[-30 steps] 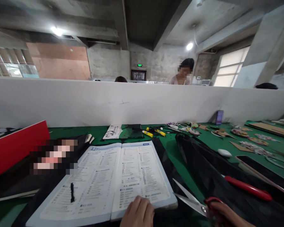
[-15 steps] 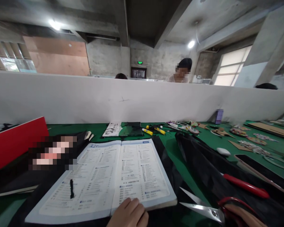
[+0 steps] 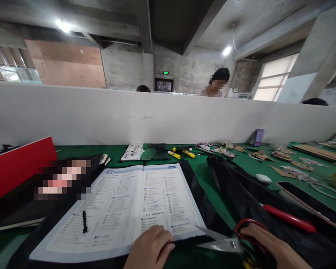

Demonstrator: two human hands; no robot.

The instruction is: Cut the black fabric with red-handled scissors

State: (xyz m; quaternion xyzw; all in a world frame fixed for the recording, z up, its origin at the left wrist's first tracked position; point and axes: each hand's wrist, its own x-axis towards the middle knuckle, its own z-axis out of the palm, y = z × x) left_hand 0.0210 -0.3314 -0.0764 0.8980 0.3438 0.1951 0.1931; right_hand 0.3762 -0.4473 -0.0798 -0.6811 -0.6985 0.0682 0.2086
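Note:
An open book (image 3: 128, 209) with printed pages lies on black sheeting (image 3: 240, 194) on the green table (image 3: 117, 151). My left hand (image 3: 151, 248) rests on the book's near right corner, fingers curled and pressing on the page. My right hand (image 3: 271, 248) is closed round the red handles of a pair of scissors (image 3: 226, 241). The blades are parted and point left, their tips at the book's right lower corner.
A red board (image 3: 16, 168) stands at the left. A red-handled tool (image 3: 288, 220) and a phone (image 3: 310, 201) lie to the right, with glue sticks (image 3: 182, 153), cardboard scraps and paper cut-outs further back. A white partition (image 3: 168, 119) runs across; a person stands behind it.
My right hand has brought the scissors left, up to the book's right corner. My left hand has stayed on the near edge of the page. The view has tipped down slightly.

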